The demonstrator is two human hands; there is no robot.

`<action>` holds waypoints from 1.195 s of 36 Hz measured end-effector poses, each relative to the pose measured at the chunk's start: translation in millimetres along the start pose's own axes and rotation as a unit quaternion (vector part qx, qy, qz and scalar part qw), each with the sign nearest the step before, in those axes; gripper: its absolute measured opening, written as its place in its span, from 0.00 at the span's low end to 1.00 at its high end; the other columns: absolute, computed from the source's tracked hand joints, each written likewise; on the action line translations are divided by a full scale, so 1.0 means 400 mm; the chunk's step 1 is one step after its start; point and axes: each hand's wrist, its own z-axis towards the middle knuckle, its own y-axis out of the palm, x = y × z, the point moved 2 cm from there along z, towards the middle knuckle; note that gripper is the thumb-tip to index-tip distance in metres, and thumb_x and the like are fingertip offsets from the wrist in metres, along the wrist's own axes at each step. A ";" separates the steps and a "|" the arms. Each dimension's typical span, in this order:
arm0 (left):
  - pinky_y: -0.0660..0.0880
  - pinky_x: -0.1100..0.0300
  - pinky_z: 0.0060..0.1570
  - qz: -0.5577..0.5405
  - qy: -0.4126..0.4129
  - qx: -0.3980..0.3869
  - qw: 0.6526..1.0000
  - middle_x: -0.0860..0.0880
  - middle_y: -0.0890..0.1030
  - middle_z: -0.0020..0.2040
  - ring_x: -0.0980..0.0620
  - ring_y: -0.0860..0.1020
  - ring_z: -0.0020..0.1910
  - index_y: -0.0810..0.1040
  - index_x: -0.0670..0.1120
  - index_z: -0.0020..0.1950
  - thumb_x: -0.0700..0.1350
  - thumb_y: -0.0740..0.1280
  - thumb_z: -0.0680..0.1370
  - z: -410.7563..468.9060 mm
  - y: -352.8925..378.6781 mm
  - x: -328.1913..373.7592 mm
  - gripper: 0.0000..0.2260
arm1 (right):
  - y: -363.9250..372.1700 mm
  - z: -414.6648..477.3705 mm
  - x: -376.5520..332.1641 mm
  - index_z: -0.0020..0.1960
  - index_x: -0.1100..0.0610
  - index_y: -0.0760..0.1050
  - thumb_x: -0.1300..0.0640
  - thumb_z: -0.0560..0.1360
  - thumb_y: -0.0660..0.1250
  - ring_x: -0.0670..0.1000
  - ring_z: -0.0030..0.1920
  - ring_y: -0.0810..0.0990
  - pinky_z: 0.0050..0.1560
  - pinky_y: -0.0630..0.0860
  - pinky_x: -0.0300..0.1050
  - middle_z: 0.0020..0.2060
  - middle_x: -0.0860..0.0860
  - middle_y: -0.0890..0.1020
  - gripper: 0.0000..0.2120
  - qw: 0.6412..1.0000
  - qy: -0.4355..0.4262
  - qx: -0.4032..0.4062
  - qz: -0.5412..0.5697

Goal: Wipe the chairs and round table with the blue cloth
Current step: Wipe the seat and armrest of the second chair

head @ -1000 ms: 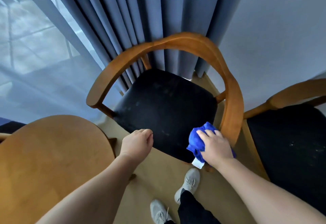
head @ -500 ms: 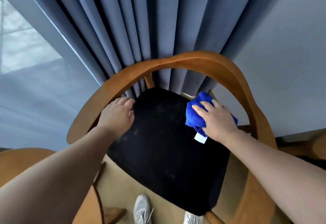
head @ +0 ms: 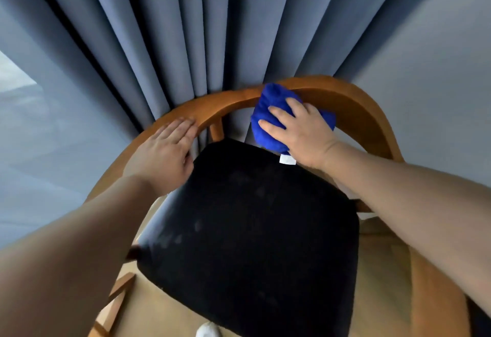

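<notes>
Chair (head: 247, 235), centre frame: right hand (head: 300, 134), grip spread flat over the bunched blue cloth (head: 268, 116), has climbed from seat to curved backrest (head: 345, 97); left hand (head: 164, 150), fingers flat, now steadies the rail — backrest wiping apparently begun.

cloth (head: 268, 121): blue | chair frame (head: 353, 105): orange-brown | seat (head: 252, 230): black | curtain (head: 186, 31): grey-blue

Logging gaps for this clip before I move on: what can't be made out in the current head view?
- Round table: out of frame in the head view.
- Backrest under the blue cloth: covered by the cloth and right hand.
- Rail beneath the left hand: hidden by the palm.
- White tag on the cloth: any print too small to read.
- Chair legs: hidden by the black seat, cut off by the bottom edge.
</notes>
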 end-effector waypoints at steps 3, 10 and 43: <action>0.59 0.50 0.69 -0.010 0.001 -0.006 1.000 0.42 0.69 0.72 0.42 0.66 0.71 0.65 0.41 0.74 0.48 0.65 0.72 -0.003 0.008 0.003 0.31 | 0.013 0.060 0.004 0.70 0.52 0.71 0.59 0.71 0.69 0.69 0.63 0.72 0.54 0.74 0.63 0.67 0.61 0.73 0.27 0.999 -0.012 -0.010 -0.048; 0.57 0.51 0.69 0.013 0.021 0.001 1.000 0.42 0.68 0.73 0.43 0.66 0.71 0.65 0.40 0.73 0.49 0.67 0.72 0.000 0.009 0.000 0.32 | 0.109 0.103 0.043 0.78 0.48 0.47 0.55 0.77 0.62 0.67 0.75 0.48 0.69 0.55 0.70 0.78 0.55 0.40 0.36 0.988 -0.032 -0.054 -0.141; 0.54 0.52 0.72 -0.009 0.015 -0.036 0.999 0.41 0.63 0.75 0.44 0.61 0.74 0.62 0.39 0.75 0.52 0.61 0.68 0.001 0.002 0.000 0.37 | 0.215 -0.305 0.158 0.78 0.52 0.41 0.48 0.75 0.61 0.67 0.72 0.32 0.69 0.36 0.69 0.77 0.55 0.40 0.40 0.943 0.123 -0.261 -0.167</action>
